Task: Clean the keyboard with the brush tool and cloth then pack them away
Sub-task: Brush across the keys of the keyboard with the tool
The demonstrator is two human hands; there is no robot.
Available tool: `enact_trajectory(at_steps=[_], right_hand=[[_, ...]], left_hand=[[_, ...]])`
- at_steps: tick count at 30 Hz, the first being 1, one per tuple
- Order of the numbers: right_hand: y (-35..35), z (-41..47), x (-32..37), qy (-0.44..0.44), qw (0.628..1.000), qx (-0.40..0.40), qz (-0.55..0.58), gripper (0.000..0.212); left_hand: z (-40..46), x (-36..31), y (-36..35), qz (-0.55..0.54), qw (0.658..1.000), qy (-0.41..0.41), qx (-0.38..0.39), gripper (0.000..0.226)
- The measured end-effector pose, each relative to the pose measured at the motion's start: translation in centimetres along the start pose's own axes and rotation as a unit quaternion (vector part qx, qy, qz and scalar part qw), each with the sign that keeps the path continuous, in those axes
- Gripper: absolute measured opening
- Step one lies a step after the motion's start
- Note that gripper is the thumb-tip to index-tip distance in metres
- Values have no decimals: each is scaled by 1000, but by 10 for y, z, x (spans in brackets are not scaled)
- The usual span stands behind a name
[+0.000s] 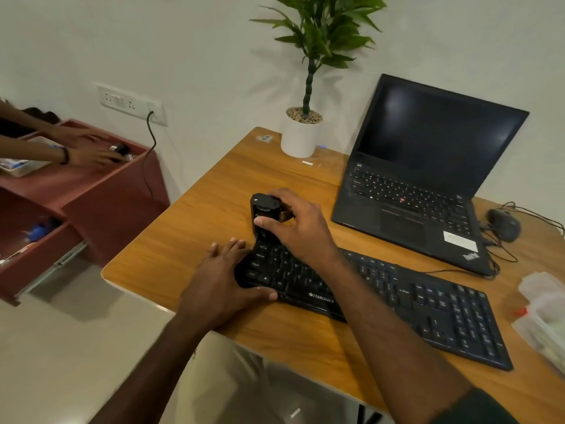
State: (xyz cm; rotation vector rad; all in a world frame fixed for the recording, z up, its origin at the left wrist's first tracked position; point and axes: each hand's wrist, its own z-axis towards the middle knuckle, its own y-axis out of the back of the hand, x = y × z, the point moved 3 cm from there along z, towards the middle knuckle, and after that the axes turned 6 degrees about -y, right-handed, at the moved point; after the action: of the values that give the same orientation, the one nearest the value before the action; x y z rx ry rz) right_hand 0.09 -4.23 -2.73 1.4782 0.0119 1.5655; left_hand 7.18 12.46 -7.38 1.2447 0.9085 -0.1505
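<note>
Left hand [224, 278] flat, steadying keyboard [397, 298]; right hand [298, 228] grips brush tool [264, 214]; laptop [428, 169], plant pot [301, 133] behind.

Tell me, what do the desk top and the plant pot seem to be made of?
Desk top: looks like wood or wood-pattern laminate, smooth, with visible brown grain lines; which one is unclear. Plant pot: plain white, smooth and matte, possibly ceramic or plastic.

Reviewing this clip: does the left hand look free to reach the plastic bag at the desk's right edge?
Probably not easily: the left hand rests on the keyboard's left end, and the right arm, gripping the brush tool, crosses between it and the plastic bag.
</note>
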Motion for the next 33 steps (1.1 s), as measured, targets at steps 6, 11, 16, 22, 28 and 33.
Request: enact_trajectory(at_steps=[6, 11, 16, 22, 28, 33], right_hand=[[-4, -42, 9, 22, 998, 14, 53, 31], [10, -58, 5, -41, 986, 15, 158, 28], [38, -59, -3, -55, 979, -67, 183, 28], [27, -83, -6, -52, 980, 3, 191, 30], [55, -96, -15, -45, 976, -51, 208, 30], [67, -110, -19, -52, 969, -60, 234, 29]], left_hand=[[4, 7, -5, 9, 1000, -6, 12, 127], [-1, -5, 0, 4, 1000, -22, 18, 129], [-1, -10, -1, 32, 998, -54, 30, 118], [2, -3, -6, 37, 996, -76, 16, 132], [-2, -13, -3, 41, 998, -50, 11, 125], [-3, -15, -5, 66, 997, -38, 7, 132]])
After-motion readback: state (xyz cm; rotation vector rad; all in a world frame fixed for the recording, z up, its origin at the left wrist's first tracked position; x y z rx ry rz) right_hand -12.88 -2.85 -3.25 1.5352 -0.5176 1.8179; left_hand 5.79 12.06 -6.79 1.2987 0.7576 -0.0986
